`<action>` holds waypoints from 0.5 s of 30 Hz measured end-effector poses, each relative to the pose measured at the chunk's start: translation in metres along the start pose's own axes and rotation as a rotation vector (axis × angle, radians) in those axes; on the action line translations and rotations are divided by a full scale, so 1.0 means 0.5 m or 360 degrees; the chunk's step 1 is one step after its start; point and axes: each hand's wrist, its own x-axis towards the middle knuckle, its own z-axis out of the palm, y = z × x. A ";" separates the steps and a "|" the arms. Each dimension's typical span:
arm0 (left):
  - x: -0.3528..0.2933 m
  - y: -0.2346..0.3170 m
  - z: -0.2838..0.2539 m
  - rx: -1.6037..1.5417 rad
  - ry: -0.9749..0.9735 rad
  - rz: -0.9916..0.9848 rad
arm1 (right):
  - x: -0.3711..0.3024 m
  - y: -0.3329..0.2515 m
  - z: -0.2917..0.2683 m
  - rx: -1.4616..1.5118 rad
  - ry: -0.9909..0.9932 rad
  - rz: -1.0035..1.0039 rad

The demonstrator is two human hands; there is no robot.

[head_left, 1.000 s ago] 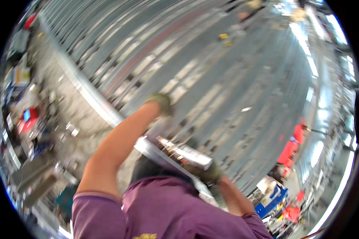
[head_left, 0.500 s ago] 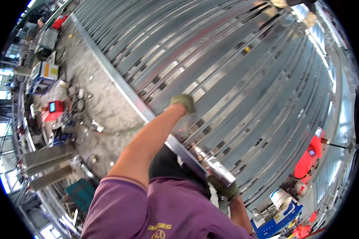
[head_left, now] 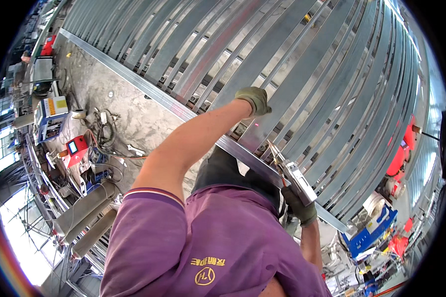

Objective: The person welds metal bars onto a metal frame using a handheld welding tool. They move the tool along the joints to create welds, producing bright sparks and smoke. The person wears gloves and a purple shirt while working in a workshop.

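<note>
My left hand (head_left: 254, 100), in an olive-green glove, is over the grey metal slats (head_left: 277, 106), just beyond the frame's near rail. One fingertip sticks out to the right; the other fingers bend downward and are partly hidden, with no separate object seen in them. In my right hand (head_left: 300, 207), also gloved, is a silver welding gun (head_left: 298, 179) with a narrow copper-coloured tip. The gun points away from me and to the left, its tip above the slats near the rail. A small red spot of light shows on the slat between the tip and my left hand.
A long metal rail (head_left: 168, 103) runs along the near side of the slats. On the floor to the left are a red box with a screen (head_left: 76, 146), a blue-and-white machine (head_left: 52, 116), cables and metal channels (head_left: 86, 213). A blue case (head_left: 369, 232) stands at right.
The view has swung and sharpened, so the slats and rail appear shifted up and left. The welding gun stays in my right hand. A person's hands at the upper right have gone from view.
</note>
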 end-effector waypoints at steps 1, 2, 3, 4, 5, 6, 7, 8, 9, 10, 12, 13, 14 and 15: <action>0.000 -0.014 -0.005 -0.0008 -0.0016 0.0035 | 0.004 -0.020 0.018 0.0093 -0.0014 0.0143; 0.003 -0.038 -0.016 -0.0019 -0.0032 0.0065 | 0.012 -0.038 0.032 0.0031 -0.0004 0.0063; -0.006 -0.046 -0.041 -0.0018 -0.0053 0.0108 | 0.016 -0.051 0.036 0.0008 -0.0030 0.0037; -0.035 -0.052 -0.084 -0.0005 -0.0101 0.0095 | 0.023 -0.063 0.043 -0.0015 -0.0063 0.0003; -0.030 -0.071 -0.078 0.0061 -0.0119 0.0133 | 0.028 -0.075 0.041 -0.0070 -0.0088 -0.0033; -0.021 -0.087 -0.075 0.0129 -0.0135 0.0174 | 0.029 -0.107 0.044 -0.0155 -0.0045 0.0080; -0.011 -0.103 -0.070 0.0194 -0.0145 0.0201 | 0.036 -0.145 0.044 -0.0244 -0.0016 0.0186; -0.004 -0.110 -0.059 0.0221 -0.0170 0.0292 | 0.039 -0.176 0.050 -0.0151 0.0035 0.0170; 0.003 -0.103 -0.052 0.0213 -0.0180 0.0343 | 0.040 -0.191 0.040 -0.0240 0.0028 0.0146; 0.006 -0.101 -0.047 0.0204 -0.0186 0.0368 | 0.050 -0.211 0.038 -0.0268 0.0025 0.0022; 0.014 -0.096 -0.036 0.0189 -0.0209 0.0365 | 0.060 -0.232 0.032 -0.0275 0.0062 -0.0129; 0.019 -0.097 -0.032 0.0181 -0.0195 0.0354 | 0.066 -0.246 0.021 -0.0319 0.0002 -0.0092; 0.025 -0.099 -0.028 0.0171 -0.0180 0.0343 | 0.066 -0.263 0.010 -0.0296 -0.0053 0.0009; 0.027 -0.102 -0.028 0.0170 -0.0167 0.0323 | 0.071 -0.273 0.002 -0.0265 -0.0115 0.0104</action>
